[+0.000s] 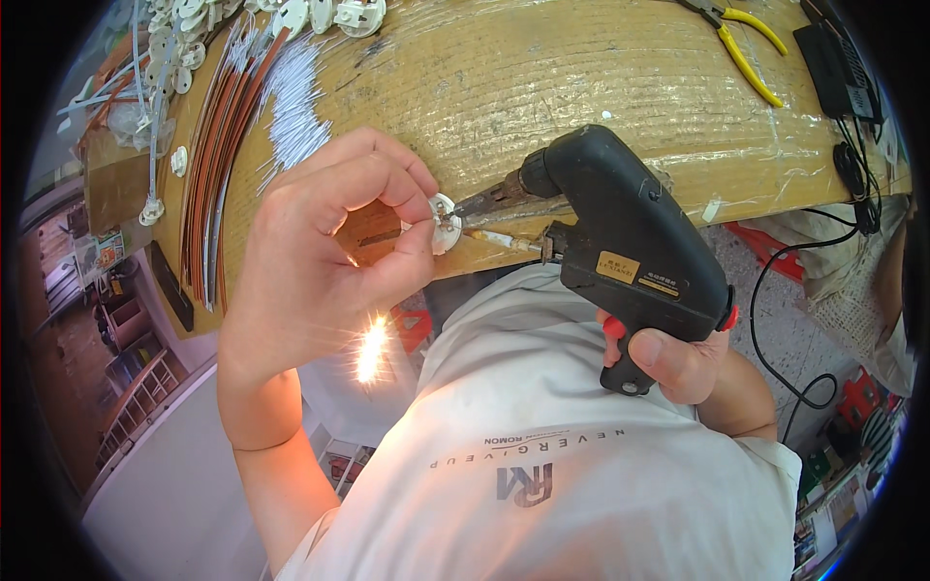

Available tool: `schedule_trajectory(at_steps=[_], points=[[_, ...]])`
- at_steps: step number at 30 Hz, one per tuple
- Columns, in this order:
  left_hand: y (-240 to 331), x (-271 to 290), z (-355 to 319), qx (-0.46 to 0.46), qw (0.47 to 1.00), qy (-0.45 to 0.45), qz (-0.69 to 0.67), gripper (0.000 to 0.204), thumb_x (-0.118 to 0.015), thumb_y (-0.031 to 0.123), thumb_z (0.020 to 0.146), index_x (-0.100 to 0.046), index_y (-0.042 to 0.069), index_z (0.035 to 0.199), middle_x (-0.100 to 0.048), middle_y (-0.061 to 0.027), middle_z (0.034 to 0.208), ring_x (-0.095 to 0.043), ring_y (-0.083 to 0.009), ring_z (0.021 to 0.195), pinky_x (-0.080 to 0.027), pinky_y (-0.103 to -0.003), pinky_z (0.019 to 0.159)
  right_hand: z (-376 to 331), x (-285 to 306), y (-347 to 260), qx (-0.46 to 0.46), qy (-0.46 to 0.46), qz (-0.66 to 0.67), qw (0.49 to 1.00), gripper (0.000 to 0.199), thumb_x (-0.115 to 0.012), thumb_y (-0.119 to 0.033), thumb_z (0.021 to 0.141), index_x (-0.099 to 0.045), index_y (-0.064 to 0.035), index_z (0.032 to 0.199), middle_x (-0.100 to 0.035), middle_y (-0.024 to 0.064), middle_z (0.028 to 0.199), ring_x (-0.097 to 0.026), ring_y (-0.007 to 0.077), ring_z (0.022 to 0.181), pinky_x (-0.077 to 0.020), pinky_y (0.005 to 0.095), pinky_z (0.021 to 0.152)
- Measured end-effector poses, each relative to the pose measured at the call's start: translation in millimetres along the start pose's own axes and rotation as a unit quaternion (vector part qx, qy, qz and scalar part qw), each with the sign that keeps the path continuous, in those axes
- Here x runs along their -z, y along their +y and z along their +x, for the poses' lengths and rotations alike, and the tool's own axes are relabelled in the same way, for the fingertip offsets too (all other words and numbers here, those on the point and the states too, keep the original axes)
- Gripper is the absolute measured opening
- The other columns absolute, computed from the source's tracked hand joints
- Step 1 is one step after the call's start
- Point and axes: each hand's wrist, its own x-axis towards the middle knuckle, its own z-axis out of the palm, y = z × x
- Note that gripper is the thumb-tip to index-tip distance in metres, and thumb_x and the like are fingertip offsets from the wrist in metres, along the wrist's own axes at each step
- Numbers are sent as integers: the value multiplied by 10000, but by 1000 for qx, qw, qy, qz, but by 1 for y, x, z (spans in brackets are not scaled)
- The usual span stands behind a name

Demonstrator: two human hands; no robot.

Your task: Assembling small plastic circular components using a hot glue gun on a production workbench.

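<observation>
My left hand [315, 237] pinches a small white round plastic part [447, 232] between thumb and fingertips, just above the table's near edge. My right hand [683, 363] is wrapped around the handle of a black soldering gun [635, 218] with red buttons. Its metal nozzle [494, 197] points left, and the tip meets the part or sits right against it; I cannot tell which. Below the nozzle, a thin pale feed tube [499, 238] also runs toward the part. My left fingers cover some of the part.
On the wooden table [465, 87] lie brown-red wires [215, 165], short white wires [297, 102] and several white round parts [358, 15]. Yellow-handled pliers [751, 58] and a black power adapter [838, 68] are far right. A black cable [760, 290] loops down right.
</observation>
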Motion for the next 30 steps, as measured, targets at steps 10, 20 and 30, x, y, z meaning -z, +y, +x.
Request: schedule_trajectory(at_steps=[10,20,30], points=[[0,1,0,-12,1000,-7,6,111,-701,-58,755,-640,1,826,-680,-78,992,-613,-145,883,-476,-274,808,0,1,0,-8,0,9,1000,237,-701,-109,795,-693,34,984,-714,94,880,-657,153,757,-523,265,685],[6,-3,0,44,998,6,-45,101,-687,-71,760,-642,-1,817,-676,-67,987,-613,-125,860,-487,-257,792,3,2,-2,-6,-17,3,1000,245,-707,-118,804,-688,33,995,-710,91,884,-652,151,762,-519,264,687],[6,-1,-1,40,999,0,-37,105,-688,-82,763,-659,-5,827,-674,-71,998,-621,-127,873,-493,-262,801,3,3,-2,3,-21,-4,1000,242,-701,-119,800,-688,36,985,-711,92,871,-651,154,746,-517,266,678]])
